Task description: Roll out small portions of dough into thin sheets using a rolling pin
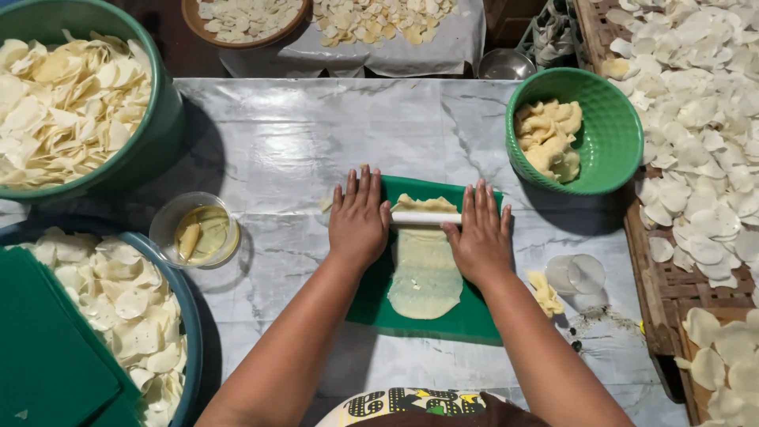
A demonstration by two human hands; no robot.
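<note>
While both palms press down flat, fingers stretched out and close together, the left hand [360, 217] and right hand [480, 233] bear on the two ends of one white rolling pin [424, 218]; neither hand curls round it. Pin lies crosswise over one pale dough sheet [425, 273], near its far end. Sheet is long, thin, rounded at the near end, lying on one green mat [371, 296] set on the marble-patterned table [277, 134].

Counts:
- Green ribbed bowl [613, 138], one, right of the mat, holding raw dough lumps [548, 136].
- Large green basin [158, 111], one, far left, full of dried pale discs.
- Blue-rimmed basin [190, 316], one, near left, more discs, with a green board [47, 348] lying over part of it.
- Small clear cup [198, 231], one, yellowish liquid inside, left of the mat.
- Clear round cutter [577, 274], one, just right of the right hand, with a small dough scrap [544, 292] beside it.
- Woven tray [664, 292], right edge, covered in discs too many to count
</note>
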